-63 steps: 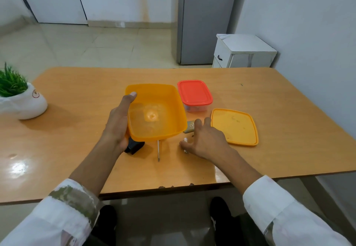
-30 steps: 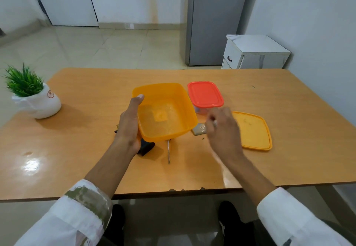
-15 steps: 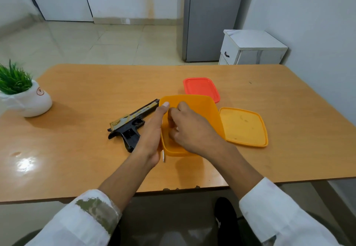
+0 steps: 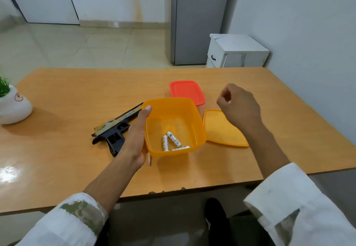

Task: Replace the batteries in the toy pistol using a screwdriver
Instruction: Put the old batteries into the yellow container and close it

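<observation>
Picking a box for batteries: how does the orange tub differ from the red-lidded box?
The orange tub is open, showing three batteries; the red-lidded box is closed. The orange tub looks larger than the red-lidded box. The left hand holds the orange tub; no hand is on the red-lidded box. Both are rounded plastic rectangles.

Illegible small print on toy pistol and batteries

White sleeves with olive-green patches, dark trousers, a black shoe.
</observation>
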